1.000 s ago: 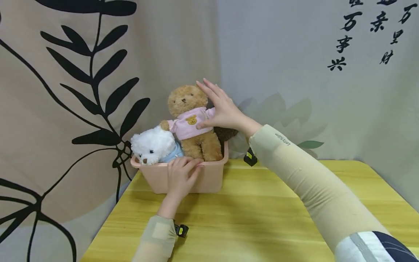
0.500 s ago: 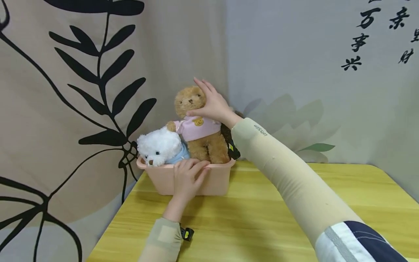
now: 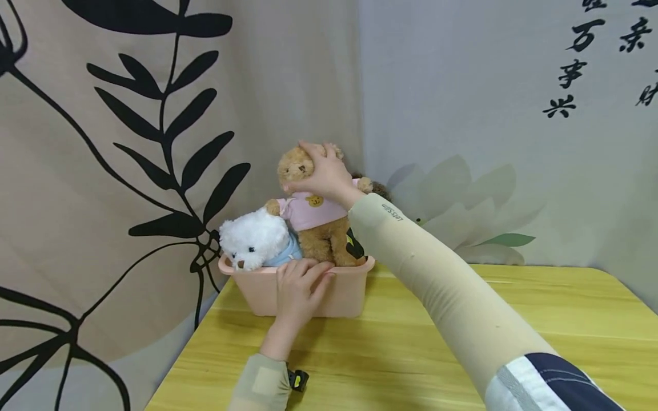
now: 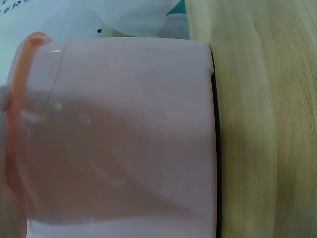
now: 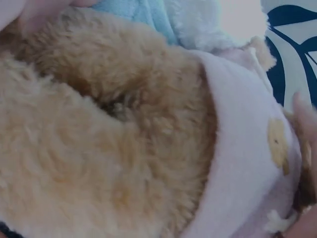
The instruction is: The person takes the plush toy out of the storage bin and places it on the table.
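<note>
A light brown teddy bear (image 3: 321, 237) in a pink top stands upright in a pink plastic bin (image 3: 341, 294). My right hand (image 3: 326, 174) grips its head, thumb low across the face and fingers over the top, hiding part of the face. The bear's furry legs (image 5: 114, 163) fill the right wrist view. Beside it in the bin, a white teddy bear (image 3: 257, 235) in blue leans left, its head over the rim. My left hand (image 3: 298, 291) holds the bin's front rim. The left wrist view shows the bin's wall (image 4: 129, 124) close up.
Behind the light brown bear, a dark brown furry thing (image 3: 381, 191) shows partly. The bin stands near the back left corner of a yellow wooden table (image 3: 411, 342). A curtain (image 3: 288, 74) with black leaf prints hangs close behind.
My right hand has moved left from beside the light brown bear onto its head and taken hold there. The left hand stays on the bin's rim. The head view has shifted slightly.
</note>
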The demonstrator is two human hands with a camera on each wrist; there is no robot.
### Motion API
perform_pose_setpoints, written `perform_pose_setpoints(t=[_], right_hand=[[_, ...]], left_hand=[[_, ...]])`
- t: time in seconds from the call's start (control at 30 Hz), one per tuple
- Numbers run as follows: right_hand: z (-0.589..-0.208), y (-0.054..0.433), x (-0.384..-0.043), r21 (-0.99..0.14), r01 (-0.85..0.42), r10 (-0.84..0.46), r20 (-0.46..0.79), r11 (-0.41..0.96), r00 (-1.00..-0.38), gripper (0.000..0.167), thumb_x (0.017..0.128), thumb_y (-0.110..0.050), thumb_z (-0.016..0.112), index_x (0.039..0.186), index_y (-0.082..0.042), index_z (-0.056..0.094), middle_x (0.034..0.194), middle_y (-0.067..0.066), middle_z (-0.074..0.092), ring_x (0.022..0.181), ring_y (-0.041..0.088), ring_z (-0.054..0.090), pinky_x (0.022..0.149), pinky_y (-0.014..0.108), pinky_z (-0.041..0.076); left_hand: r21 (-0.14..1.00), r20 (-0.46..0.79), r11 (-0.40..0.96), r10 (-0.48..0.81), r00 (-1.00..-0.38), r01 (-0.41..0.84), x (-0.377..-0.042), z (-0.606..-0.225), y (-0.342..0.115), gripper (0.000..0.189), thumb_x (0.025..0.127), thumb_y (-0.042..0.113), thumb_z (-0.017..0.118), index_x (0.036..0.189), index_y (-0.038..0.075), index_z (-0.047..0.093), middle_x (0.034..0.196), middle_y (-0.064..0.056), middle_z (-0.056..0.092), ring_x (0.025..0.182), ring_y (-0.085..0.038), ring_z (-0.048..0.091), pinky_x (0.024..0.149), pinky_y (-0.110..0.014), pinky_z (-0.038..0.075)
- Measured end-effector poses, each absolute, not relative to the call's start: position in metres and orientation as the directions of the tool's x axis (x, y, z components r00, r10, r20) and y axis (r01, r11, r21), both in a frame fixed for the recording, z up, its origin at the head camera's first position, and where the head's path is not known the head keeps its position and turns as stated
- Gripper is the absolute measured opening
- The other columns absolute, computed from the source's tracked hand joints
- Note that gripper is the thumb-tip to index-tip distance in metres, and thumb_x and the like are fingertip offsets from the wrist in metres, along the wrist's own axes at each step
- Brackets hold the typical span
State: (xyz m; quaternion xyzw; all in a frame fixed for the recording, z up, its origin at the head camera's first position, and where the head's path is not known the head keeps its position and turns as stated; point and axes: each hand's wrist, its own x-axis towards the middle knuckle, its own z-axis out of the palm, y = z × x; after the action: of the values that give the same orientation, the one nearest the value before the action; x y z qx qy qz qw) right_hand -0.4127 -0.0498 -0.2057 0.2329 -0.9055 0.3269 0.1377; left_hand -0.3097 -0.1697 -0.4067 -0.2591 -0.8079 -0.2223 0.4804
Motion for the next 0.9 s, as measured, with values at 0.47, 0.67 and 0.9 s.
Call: perform_pose_setpoints(t=[0.47,0.67,0.9], right_hand=[[-0.181,-0.039,-0.401,-0.478,-0.6,-0.228,0.627,0.642,-0.744,0.088,0.069,-0.041,0.085,0.144,-0.037,0.04,0.148,0.009,0.023,0.125,0.028,0.041,0.095,0.042,0.042],[-0.143,-0.02,-0.39,-0.418,-0.658,-0.164,0.755,0.626,-0.635,0.089,0.068,-0.044,0.086,0.143,-0.037,0.039,0.147,0.006,0.021,0.13,0.023,0.036,0.1,0.035,0.036],[-0.1,0.025,-0.374,-0.304,-0.719,-0.135,0.865,0.625,-0.484,0.089,0.068,-0.049,0.084,0.144,-0.031,0.041,0.135,0.006,0.023,0.125,0.014,0.035,0.099,0.022,0.032]], left_hand=[[0.105,0.9,0.76,0.202,-0.386,0.642,-0.311,-0.406,-0.169,0.024,0.09,0.039,0.065,0.1,0.02,0.074,0.091,0.0,0.064,0.086,-0.024,0.057,0.084,-0.046,0.035],[0.1,0.905,0.748,0.206,-0.373,0.656,-0.309,-0.409,-0.168,0.023,0.091,0.038,0.065,0.101,0.02,0.075,0.09,-0.002,0.064,0.085,-0.025,0.057,0.082,-0.047,0.035],[0.107,0.905,0.74,0.205,-0.374,0.664,-0.311,-0.407,-0.169,0.02,0.09,0.034,0.068,0.101,0.019,0.074,0.091,-0.003,0.064,0.084,-0.025,0.057,0.08,-0.046,0.036]])
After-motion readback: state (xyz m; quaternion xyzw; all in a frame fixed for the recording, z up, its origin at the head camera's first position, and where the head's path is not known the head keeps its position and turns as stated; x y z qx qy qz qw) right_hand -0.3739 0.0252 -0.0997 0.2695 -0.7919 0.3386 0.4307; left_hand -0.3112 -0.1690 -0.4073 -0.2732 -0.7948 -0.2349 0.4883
